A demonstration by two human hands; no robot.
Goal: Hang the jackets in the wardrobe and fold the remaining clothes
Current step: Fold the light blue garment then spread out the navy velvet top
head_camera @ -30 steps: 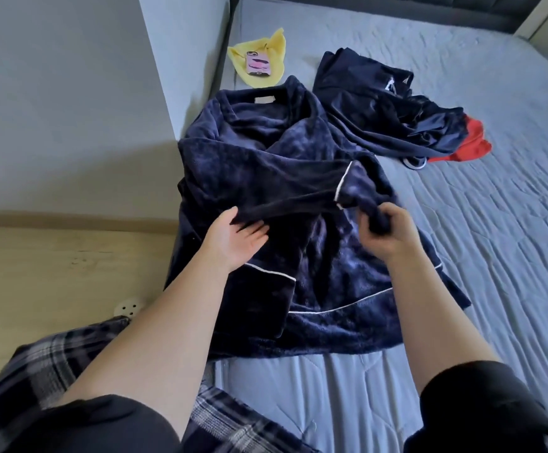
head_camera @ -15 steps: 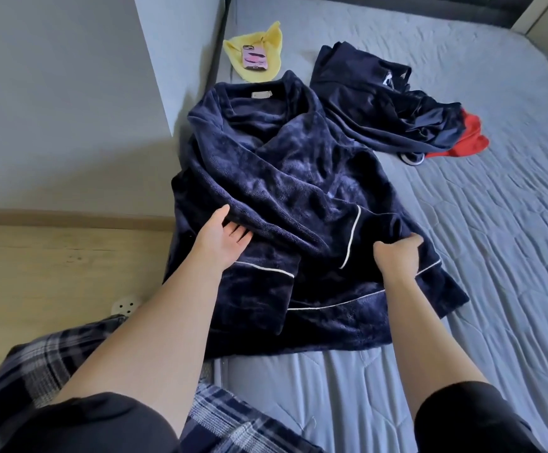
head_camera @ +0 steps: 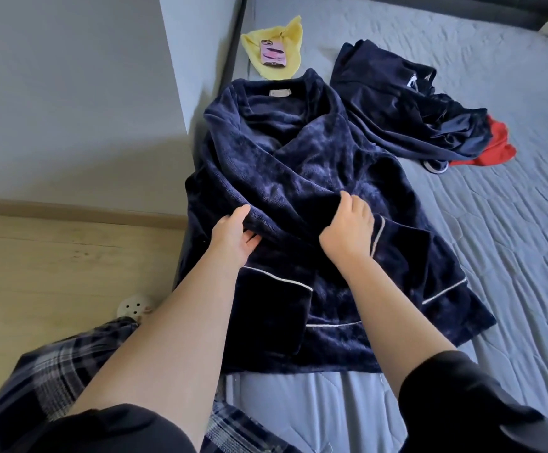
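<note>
One navy fleece robe [head_camera: 302, 178] with white piping lies spread at the bed's [head_camera: 481, 256] left edge, collar away from the person, its hem near the bed's near edge. The left hand [head_camera: 233, 237] holds a fold of the robe, thumb on top and fingers beneath; the right hand [head_camera: 347, 230] pinches the same fold just beside it. Beyond lie one dark blue garment [head_camera: 403, 112] over one red garment [head_camera: 491, 142], and one yellow cloth [head_camera: 282, 37] carrying one pink phone [head_camera: 272, 53]. Open mattress stretches right. The robe's neck label [head_camera: 280, 92] is unreadable.
</note>
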